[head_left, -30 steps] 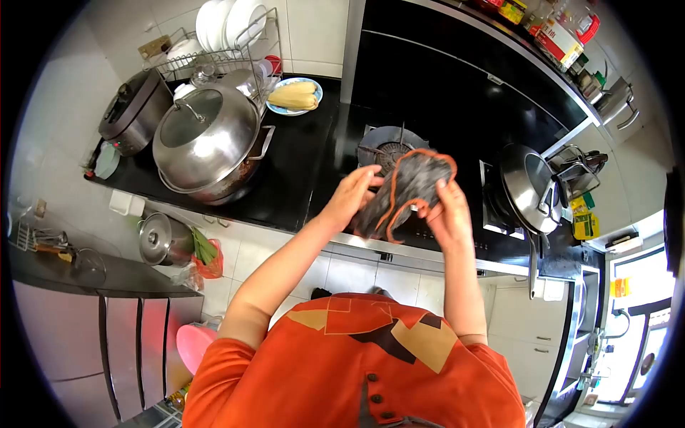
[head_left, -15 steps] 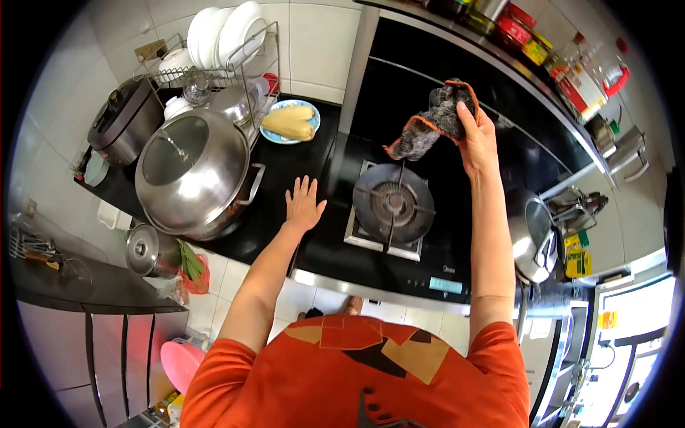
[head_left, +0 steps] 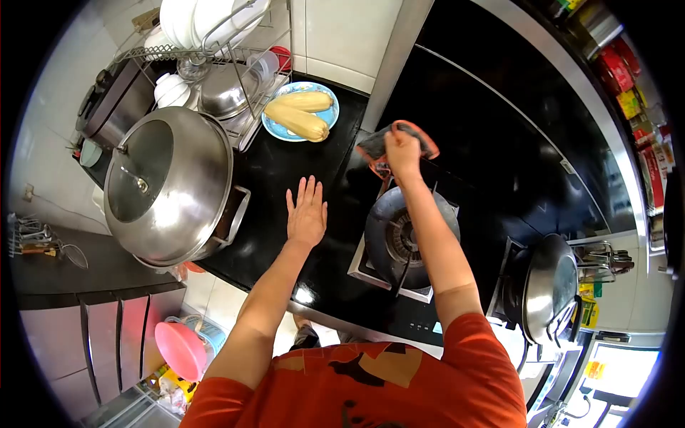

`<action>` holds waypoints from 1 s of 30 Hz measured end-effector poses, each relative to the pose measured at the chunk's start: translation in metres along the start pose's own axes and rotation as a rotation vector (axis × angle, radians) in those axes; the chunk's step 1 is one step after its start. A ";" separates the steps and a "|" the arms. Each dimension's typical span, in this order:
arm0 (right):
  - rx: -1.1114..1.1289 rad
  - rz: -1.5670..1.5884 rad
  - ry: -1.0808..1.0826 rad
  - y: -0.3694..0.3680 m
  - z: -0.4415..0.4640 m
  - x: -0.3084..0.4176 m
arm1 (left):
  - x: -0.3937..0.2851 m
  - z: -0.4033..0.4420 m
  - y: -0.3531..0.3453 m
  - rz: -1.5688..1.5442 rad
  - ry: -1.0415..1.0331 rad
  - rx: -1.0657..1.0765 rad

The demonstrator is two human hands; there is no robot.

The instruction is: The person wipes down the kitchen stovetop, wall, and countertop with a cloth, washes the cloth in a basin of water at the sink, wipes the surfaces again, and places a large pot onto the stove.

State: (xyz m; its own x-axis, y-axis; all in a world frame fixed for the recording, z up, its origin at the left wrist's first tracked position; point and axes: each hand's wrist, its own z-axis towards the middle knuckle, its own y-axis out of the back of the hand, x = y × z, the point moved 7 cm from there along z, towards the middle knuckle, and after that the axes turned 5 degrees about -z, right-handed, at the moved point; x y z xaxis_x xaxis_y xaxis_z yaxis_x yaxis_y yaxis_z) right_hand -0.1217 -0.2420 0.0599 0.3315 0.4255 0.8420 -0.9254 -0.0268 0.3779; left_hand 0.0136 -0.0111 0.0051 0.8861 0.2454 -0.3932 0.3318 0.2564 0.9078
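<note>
A grey cleaning cloth [head_left: 372, 146] with an orange edge is bunched in my right hand [head_left: 403, 153]. The fingers are wrapped round it, just behind the gas burner [head_left: 382, 246] and low in front of the glossy black back panel [head_left: 492, 135]. Whether the cloth presses on the panel or the hob I cannot tell. My left hand [head_left: 307, 214] lies palm down on the black counter [head_left: 267, 178], fingers stretched out and holding nothing. Beyond that hand, a blue-patterned plate [head_left: 334, 118] carries two peeled corn cobs [head_left: 296, 121].
A big lidded steel pot [head_left: 168, 192] stands left, its handle towards my left arm. Behind it are a dish rack [head_left: 250, 107] and a rice cooker [head_left: 118, 100]. Another lidded pan [head_left: 549, 289] sits at the right. A pink basin [head_left: 180, 349] is low on the left.
My right hand has come left and lower with the cloth, which hung loosely spread before and is now bunched. My left hand stays flat on the counter. The view has turned and shifted.
</note>
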 end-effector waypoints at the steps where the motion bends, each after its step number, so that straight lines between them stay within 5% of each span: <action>1: 0.147 -0.079 -0.045 -0.020 0.000 -0.004 | 0.000 0.001 0.001 -0.003 0.009 0.019; 3: 0.201 -0.217 -0.048 -0.043 0.008 -0.005 | -0.002 0.005 0.004 -0.010 0.024 0.026; 5: 0.158 -0.286 0.253 -0.068 0.019 -0.002 | -0.002 0.004 0.004 0.000 0.012 0.037; 13: 0.343 -0.544 -0.302 -0.072 0.033 -0.070 | 0.001 0.004 0.000 0.011 0.019 0.035; 15: 0.413 -0.725 -0.342 -0.050 0.032 -0.086 | 0.000 0.003 0.001 -0.004 0.018 0.020; 17: 0.302 -0.871 -0.092 -0.022 0.023 -0.073 | 0.002 0.004 0.000 0.001 0.018 0.026; 20: 0.738 -0.340 -0.417 0.000 -0.004 -0.029 | 0.002 0.004 0.000 0.015 0.002 0.013; 25: 0.564 -1.074 0.422 0.022 -0.019 0.078 | 0.003 0.004 -0.001 -0.032 0.014 0.015; 27: 0.908 -1.039 0.475 -0.004 -0.042 0.032 | 0.003 0.004 -0.003 -0.001 0.012 0.013; 29: 0.682 -1.036 0.700 -0.013 -0.060 0.015 | 0.002 0.005 -0.002 -0.003 0.011 0.020; 30: 0.731 -1.004 0.545 -0.017 -0.051 0.034 | 0.002 0.005 -0.001 -0.010 0.016 0.022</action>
State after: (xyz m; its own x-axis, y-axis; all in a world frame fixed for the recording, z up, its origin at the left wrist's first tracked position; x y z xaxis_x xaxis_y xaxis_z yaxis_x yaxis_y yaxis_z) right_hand -0.1041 -0.1808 0.0625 0.5284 0.8420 -0.1086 0.0351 0.1062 0.9937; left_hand 0.0166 -0.0153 0.0047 0.8774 0.2582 -0.4044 0.3478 0.2382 0.9068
